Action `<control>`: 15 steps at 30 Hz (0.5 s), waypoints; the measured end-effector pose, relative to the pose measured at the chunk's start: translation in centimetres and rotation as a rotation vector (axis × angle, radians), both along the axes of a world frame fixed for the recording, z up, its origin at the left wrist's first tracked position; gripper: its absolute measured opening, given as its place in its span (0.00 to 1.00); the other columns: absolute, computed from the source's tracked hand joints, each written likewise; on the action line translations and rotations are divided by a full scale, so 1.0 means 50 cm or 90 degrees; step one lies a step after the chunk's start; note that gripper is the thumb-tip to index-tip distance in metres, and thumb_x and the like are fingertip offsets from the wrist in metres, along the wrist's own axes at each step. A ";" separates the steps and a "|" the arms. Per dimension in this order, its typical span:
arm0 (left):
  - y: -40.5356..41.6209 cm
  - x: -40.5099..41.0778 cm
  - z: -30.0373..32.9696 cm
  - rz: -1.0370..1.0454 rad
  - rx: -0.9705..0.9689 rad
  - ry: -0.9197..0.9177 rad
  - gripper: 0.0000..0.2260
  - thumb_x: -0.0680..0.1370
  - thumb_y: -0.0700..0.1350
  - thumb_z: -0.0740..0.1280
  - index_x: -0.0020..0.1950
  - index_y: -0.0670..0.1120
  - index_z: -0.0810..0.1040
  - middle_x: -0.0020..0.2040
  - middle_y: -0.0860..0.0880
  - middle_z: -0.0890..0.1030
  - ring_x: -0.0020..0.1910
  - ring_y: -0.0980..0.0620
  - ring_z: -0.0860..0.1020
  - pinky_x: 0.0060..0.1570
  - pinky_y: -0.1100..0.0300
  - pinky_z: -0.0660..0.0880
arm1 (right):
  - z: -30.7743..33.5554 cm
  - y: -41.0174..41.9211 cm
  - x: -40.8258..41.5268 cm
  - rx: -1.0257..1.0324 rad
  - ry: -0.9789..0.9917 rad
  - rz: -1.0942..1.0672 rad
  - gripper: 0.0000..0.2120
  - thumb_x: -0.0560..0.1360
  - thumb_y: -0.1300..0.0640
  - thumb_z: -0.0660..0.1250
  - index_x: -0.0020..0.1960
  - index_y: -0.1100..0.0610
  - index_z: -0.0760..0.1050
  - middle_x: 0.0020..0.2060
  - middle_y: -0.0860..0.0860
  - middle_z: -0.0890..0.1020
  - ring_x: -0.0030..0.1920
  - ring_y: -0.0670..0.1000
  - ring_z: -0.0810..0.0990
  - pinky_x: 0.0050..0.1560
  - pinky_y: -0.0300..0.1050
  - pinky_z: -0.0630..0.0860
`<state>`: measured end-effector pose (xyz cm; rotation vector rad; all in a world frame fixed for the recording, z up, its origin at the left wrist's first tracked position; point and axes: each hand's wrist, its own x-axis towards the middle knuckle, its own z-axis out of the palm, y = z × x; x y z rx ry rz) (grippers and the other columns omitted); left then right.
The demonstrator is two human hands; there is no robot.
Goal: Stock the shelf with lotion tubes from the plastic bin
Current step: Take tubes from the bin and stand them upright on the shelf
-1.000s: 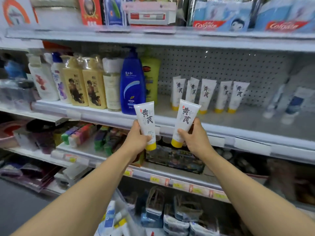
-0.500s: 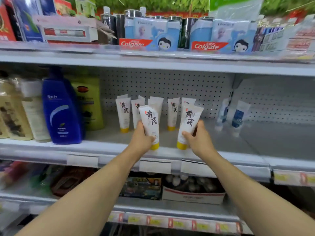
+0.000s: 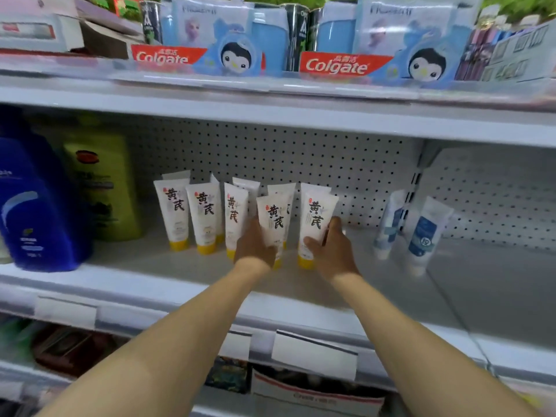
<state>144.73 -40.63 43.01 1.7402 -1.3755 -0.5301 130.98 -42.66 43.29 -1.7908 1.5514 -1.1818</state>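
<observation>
Both my arms reach onto the middle shelf [image 3: 186, 269]. My left hand [image 3: 254, 249] grips a white lotion tube with a yellow cap [image 3: 275, 219], held upright with its cap at the shelf surface. My right hand [image 3: 331, 251] grips a second white tube [image 3: 317, 218], also upright, cap down near the shelf. Behind and to the left stand several matching tubes [image 3: 176, 210] in a row against the pegboard back. The plastic bin is out of view.
A blue bottle [image 3: 36, 206] and a green bottle [image 3: 102, 188] stand at the shelf's left. Two white-and-blue tubes [image 3: 421, 236] lean at the right, with bare shelf beyond them. Colgate packs [image 3: 340, 64] fill the shelf above. Blank price tags [image 3: 314, 355] hang on the front rail.
Both hands have moved forward and down onto the shelf with their tubes, from in front of the rail to beside the standing row. The view has shifted closer.
</observation>
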 end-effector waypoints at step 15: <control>-0.038 -0.012 -0.013 0.067 -0.032 -0.004 0.24 0.75 0.34 0.63 0.69 0.43 0.62 0.65 0.41 0.74 0.64 0.40 0.73 0.61 0.48 0.72 | -0.033 -0.041 0.022 -0.029 0.027 -0.030 0.17 0.73 0.63 0.66 0.58 0.64 0.63 0.58 0.62 0.75 0.57 0.61 0.75 0.51 0.50 0.72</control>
